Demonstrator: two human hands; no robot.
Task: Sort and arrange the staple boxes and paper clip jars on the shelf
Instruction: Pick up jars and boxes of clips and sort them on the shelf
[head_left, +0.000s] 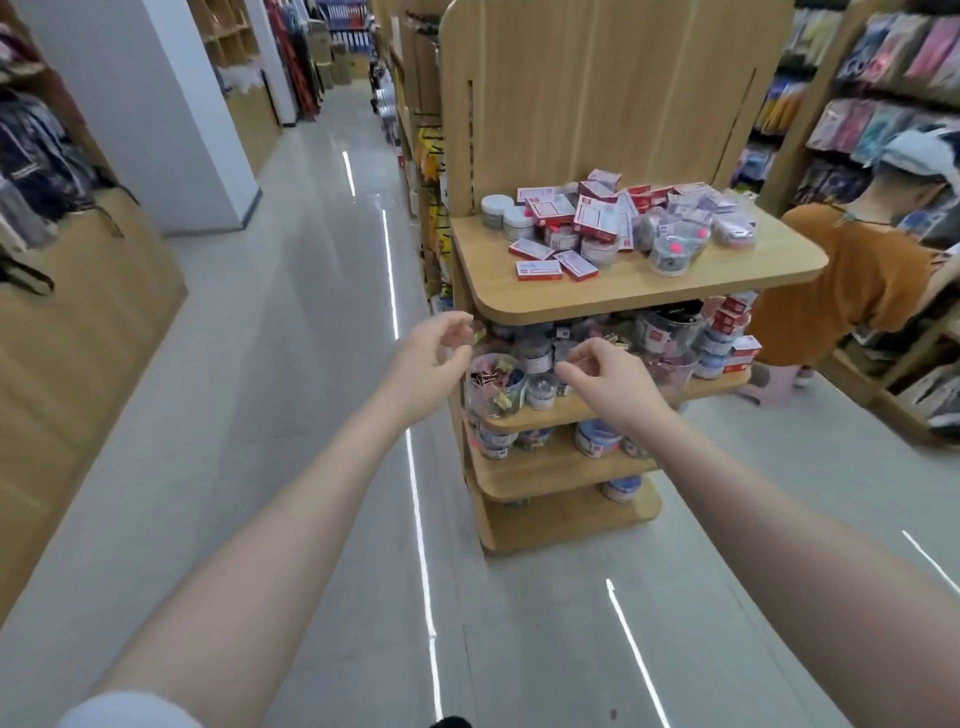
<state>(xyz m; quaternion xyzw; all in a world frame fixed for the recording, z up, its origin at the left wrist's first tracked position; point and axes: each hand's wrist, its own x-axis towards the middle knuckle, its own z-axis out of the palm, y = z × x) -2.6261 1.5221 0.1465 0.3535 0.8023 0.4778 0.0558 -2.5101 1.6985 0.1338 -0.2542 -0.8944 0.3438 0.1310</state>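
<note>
Your arms reach out toward the wooden shelf unit, which stands at the end of an aisle. Your left hand hangs just off the unit's left edge, below the top shelf, fingers curled loosely with thumb and forefinger close together; a small clip may sit between them, but the blur keeps you from telling. Your right hand hovers in front of the second shelf, fingers bent and relaxed, holding nothing.

On the top shelf, red-and-white staple boxes lie in a loose heap toward the back, with a few scattered flat nearer the front edge. Two grey-lidded jars stand at the heap's left, and clear jars of clips sit tumbled at its right.

The second shelf is crowded with clear tubs: one of coloured binder clips stands at its left front corner, just below your left hand. More staple boxes are stacked at that shelf's right end. Blue-labelled tubs sit on the third shelf down.

Right of the unit, another person in an orange top bends toward the side shelving.
</note>
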